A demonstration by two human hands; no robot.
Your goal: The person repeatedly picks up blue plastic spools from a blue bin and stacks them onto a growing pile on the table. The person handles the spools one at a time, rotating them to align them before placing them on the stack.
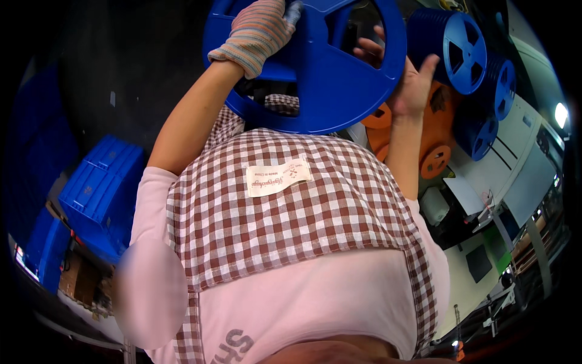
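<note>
A large blue plastic reel [327,91] with wide cut-outs is held up in front of my chest at the top of the view. My left hand [257,33], in a striped knit glove with bluish fingertips, grips the reel near its middle; the upper part of the hand runs out of view. My bare right hand [414,85] is at the reel's right rim. Its thumb stands apart, and its slightly blurred fingers show through a cut-out, spread behind the reel. Whether the right palm presses on the rim I cannot tell.
Stacks of blue reels [464,51] stand at the upper right, beside orange reels [436,161]. A pale worktable [470,297] with equipment runs down the right side. Blue crates [100,194] are on the left, above a cardboard box [79,276]. Dark floor [121,91] lies at the upper left.
</note>
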